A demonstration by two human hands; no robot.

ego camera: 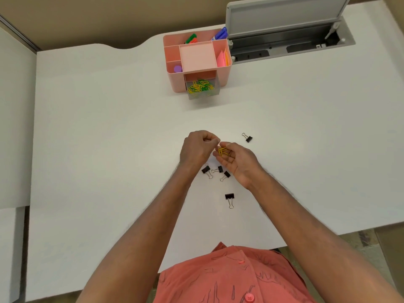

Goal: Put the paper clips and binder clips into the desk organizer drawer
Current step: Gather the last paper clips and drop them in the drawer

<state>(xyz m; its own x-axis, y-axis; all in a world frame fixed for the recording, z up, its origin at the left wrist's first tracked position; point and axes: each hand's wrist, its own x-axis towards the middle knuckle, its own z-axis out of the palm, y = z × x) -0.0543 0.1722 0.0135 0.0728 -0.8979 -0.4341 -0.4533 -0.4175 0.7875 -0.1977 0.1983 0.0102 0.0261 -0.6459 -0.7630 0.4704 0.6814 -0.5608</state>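
A pink desk organizer (175, 82) stands at the back of the white desk. Its clear drawer (202, 95) is pulled out and holds several yellow and green paper clips (200, 85). My right hand (237, 161) lies palm up at mid-desk, its fingers curled round a bunch of yellow paper clips (223, 151). My left hand (197, 148) is beside it, fingertips pinched together right at that bunch. Black binder clips lie on the desk: three under my hands (217, 171), one nearer me (229, 196), one to the right (248, 138).
The organizer's top compartments hold markers (220, 34), sticky notes (223, 57) and a purple cap (178, 68). An open grey cable hatch (284, 29) is sunk into the desk behind it. The desk's front edge runs just before my body.
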